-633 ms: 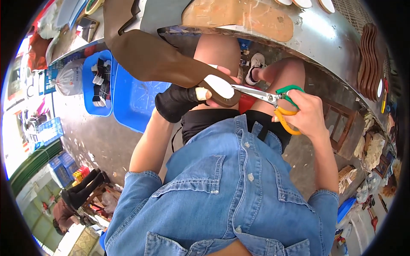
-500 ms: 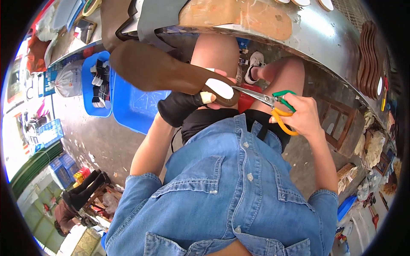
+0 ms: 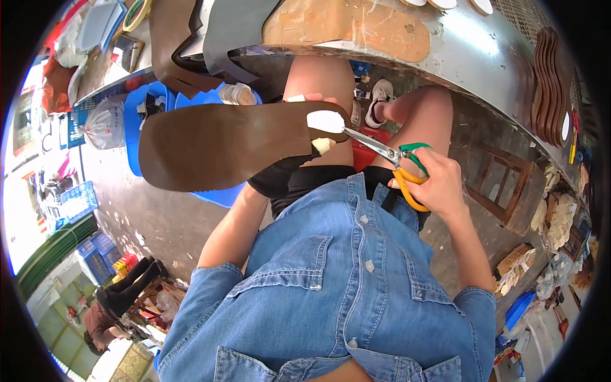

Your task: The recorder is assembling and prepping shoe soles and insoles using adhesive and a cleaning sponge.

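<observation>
A brown shoe insole (image 3: 216, 146) lies across my left hand (image 3: 323, 146), its broad end toward the left. The thumb, wrapped in cream-coloured tape, presses on its near edge; other fingertips show beyond the far edge, and the rest of the hand is hidden beneath. A black cover sits around that wrist. On the narrow end is a white oval pad (image 3: 326, 121). My right hand (image 3: 439, 183) grips scissors (image 3: 388, 153) with one green and one orange handle loop. Their blades look nearly together, the tips at the pad's right end.
Ahead curves a metal-topped workbench (image 3: 468, 60) with brown and grey sheets (image 3: 238, 32) on it. A stack of brown insoles (image 3: 548, 89) lies at its right. Blue tubs (image 3: 213, 194) stand at the left on the floor. A wooden frame (image 3: 499, 184) is at the right. Another person (image 3: 102, 321) is far left.
The insole has turned more level and swung nearer, its broad end now lower at the left. A roll of pale pieces has come into sight in the tub. The scissors have shifted slightly left.
</observation>
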